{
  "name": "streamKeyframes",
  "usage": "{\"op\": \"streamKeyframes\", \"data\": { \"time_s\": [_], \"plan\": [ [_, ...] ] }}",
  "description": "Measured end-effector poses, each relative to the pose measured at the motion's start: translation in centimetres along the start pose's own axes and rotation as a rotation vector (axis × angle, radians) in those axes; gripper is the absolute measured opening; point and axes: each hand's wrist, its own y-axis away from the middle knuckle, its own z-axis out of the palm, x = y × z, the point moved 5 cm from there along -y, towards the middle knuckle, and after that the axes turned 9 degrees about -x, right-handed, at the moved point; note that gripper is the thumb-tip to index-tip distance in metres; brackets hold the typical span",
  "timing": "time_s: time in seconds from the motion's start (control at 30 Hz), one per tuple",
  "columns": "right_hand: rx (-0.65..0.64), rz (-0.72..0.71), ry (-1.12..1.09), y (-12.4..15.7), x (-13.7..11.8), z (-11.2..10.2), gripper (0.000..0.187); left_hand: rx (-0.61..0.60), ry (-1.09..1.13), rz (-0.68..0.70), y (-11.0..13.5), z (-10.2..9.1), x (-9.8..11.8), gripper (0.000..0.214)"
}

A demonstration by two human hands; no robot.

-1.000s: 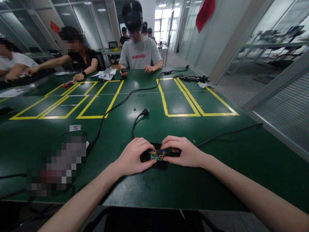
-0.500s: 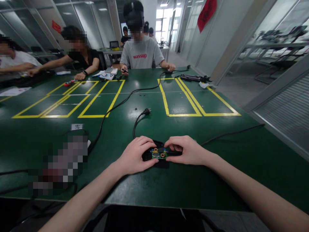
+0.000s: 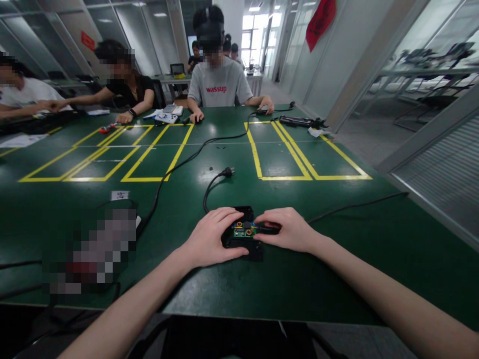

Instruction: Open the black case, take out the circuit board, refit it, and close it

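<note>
A small green circuit board (image 3: 245, 231) with copper-wound ring coils sits between my two hands, over an open black plastic case (image 3: 256, 251). My left hand (image 3: 215, 237) curls round the left end of the case, its thumb along the near edge and its fingers at the far side. With fingertips and thumb at the board's right end, my right hand (image 3: 288, 230) grips the board, and a thick black cable end (image 3: 270, 229) lies within its grasp. Thin blue and yellow wires show at the board's ends. My palms hide parts of the case.
A black power plug (image 3: 226, 172) lies beyond my left hand. Another black cable (image 3: 359, 206) runs off to the right. Long cord (image 3: 204, 144) crosses the green table (image 3: 318, 294). Yellow tape outlines (image 3: 284, 178) mark its surface. A blurred-out object (image 3: 105, 239) lies left. Several people sit opposite.
My right hand and the circuit board have shifted slightly left and away from me. More of the case's near part shows. Across the table, a person's hand has lowered to the tabletop.
</note>
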Motion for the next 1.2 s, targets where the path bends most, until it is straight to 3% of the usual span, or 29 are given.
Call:
{"op": "streamKeyframes", "data": {
  "time_s": [0.17, 0.3, 0.47, 0.67, 1.0, 1.2],
  "plan": [
    [-0.008, 0.072, 0.111, -0.4, 0.7, 0.5, 0.020, 0.081, 0.031, 0.007, 0.1, -0.6, -0.1, 0.046],
    [0.029, 0.143, 0.121, -0.5, 1.2, 0.3, 0.029, 0.132, 0.022, -0.044, 0.2, -1.2, -0.3, 0.022],
    [-0.026, 0.026, 0.127, -0.6, 0.7, 0.6, 0.050, 0.144, -0.009, -0.082, 0.2, -1.4, -0.7, 0.012],
    [-0.036, 0.089, 0.212, -0.9, 0.5, 0.9, 0.060, 0.093, -0.035, -0.063, -0.1, -0.9, -0.9, 0.007],
    [0.016, 0.117, 0.205, -0.3, 0.5, 1.1, 0.081, 0.086, -0.141, -0.095, -0.4, -0.1, -1.7, 0.018],
    [0.074, 0.188, 0.192, -0.5, 1.1, 0.9, 0.064, 0.105, -0.246, -0.129, -0.4, 0.3, -2.3, 0.024]
  ]
}}
